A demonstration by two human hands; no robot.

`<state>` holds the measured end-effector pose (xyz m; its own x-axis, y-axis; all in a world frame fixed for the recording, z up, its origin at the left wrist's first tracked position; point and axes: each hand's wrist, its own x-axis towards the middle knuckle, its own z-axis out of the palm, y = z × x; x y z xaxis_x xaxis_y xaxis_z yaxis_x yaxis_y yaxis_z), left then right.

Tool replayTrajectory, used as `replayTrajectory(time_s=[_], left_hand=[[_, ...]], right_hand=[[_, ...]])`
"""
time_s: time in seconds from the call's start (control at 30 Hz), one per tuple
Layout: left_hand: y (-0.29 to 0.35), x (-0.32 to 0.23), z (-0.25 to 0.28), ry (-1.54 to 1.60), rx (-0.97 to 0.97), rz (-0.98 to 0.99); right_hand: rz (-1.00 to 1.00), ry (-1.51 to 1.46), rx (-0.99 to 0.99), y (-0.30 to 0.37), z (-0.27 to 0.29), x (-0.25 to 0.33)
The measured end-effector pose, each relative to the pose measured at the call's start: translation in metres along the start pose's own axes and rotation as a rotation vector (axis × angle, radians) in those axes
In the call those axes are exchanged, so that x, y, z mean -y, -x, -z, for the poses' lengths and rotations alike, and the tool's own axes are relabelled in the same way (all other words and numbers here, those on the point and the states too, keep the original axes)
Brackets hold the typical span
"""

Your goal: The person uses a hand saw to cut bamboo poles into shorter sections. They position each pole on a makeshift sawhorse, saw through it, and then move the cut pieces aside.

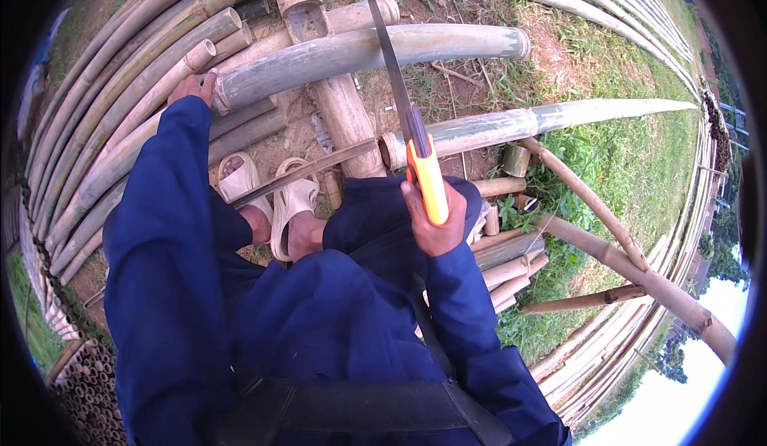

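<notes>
My right hand (438, 226) is wrapped around the yellow-and-orange handle of a handsaw (419, 138). The saw's long dark blade points away from me and passes across a thick grey-green bamboo piece (311, 61); whether its teeth touch the bamboo I cannot tell. At the left end of that piece, my left hand (192, 88) grips the cut end, its fingers partly hidden. The piece lies crosswise over a pale bamboo support (345, 118). Nearer to me, another bamboo pole (479, 133) stretches off to the right, its open end beside the saw handle.
Long bamboo poles (120, 111) lie side by side on the left, more (591, 3) at the far right. Short offcuts (511, 262) are piled by my right knee. Leaning bamboo posts (599, 198) cross on the right. A thin strip (311, 166) lies above my sandals (289, 206).
</notes>
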<state>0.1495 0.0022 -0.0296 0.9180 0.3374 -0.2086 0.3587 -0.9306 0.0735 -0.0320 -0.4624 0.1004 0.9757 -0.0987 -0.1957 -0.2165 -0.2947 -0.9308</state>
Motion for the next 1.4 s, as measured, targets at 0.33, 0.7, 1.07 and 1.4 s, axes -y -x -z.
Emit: replayTrajectory(time_s=[0.33, 0.7, 1.07, 1.4], left_hand=[[-0.004, -0.021, -0.001, 0.016, -0.055, -0.032], [-0.006, -0.013, -0.001, 0.027, -0.041, 0.007], [-0.005, -0.008, -0.001, 0.004, -0.009, -0.016], [0.005, -0.015, 0.012, 0.026, -0.083, -0.112]], right_hand=[[0.005, -0.035, -0.048, -0.046, -0.002, 0.005], [-0.084, 0.083, 0.060, 0.068, 0.053, 0.038], [-0.041, 0.066, 0.000, 0.082, 0.042, 0.019], [-0.004, -0.031, 0.005, -0.050, -0.008, 0.006]])
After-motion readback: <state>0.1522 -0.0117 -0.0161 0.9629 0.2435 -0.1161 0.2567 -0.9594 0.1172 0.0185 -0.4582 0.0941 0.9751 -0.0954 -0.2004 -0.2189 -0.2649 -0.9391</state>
